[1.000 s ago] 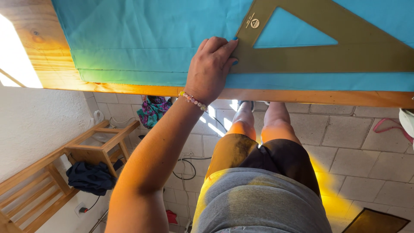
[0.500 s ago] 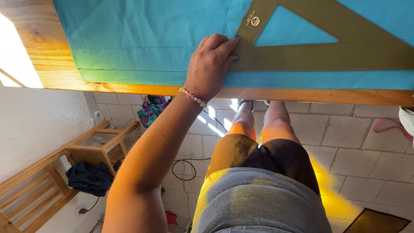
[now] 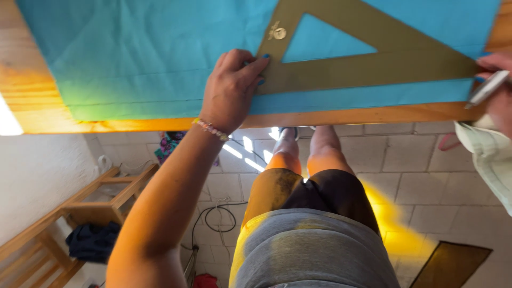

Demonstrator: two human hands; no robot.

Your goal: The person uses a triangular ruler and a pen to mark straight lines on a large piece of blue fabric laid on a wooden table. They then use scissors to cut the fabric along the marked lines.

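A blue fabric lies spread over a wooden table. On it rests an olive-brown triangular set square with a cut-out middle. My left hand presses on the set square's left corner, fingers curled against its edge; a beaded bracelet sits on the wrist. My right hand is partly cut off at the right frame edge, by the set square's right tip. It grips a pale pen pointing down at the fabric near the table's front edge.
Below the table edge I see my legs in dark shorts on a tiled floor. A wooden rack with a dark cloth stands at lower left, cables lie on the floor, and a white cloth hangs at right.
My right hand with the pen has come into view at the set square's right tip. My left hand stays pressed on the left corner.
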